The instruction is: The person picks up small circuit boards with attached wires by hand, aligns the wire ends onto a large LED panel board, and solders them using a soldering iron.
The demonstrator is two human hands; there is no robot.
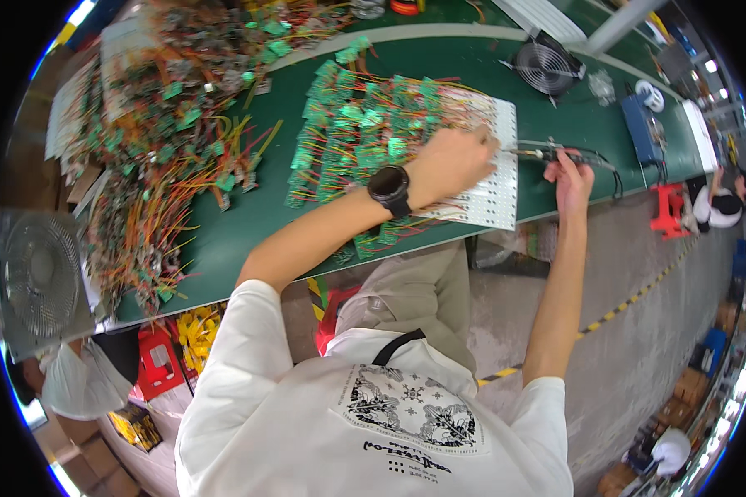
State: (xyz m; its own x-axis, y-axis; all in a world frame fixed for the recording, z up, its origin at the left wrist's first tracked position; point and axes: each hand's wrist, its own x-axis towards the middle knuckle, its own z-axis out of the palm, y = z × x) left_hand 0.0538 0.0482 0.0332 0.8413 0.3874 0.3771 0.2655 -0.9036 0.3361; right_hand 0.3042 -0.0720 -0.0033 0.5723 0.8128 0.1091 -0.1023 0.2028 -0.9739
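My right hand (569, 174) is closed round the handle of a soldering iron (584, 156), whose tip points left toward my other hand. My left hand (449, 166), below a black wristwatch, is bent over the right part of a white perforated board (503, 195). Its fingers look curled together near the iron's tip; what they pinch is hidden and slightly blurred. Rows of small green circuit boards (340, 137) with red and yellow wires lie across the white board and the bench to its left.
A large heap of wired circuit boards (153, 157) covers the green bench (253, 248) at left. A small black fan (547, 65) and a blue box-shaped unit (641, 128) stand at the back right. Another fan (41, 265) is at far left. Another person (719, 203) sits at far right.
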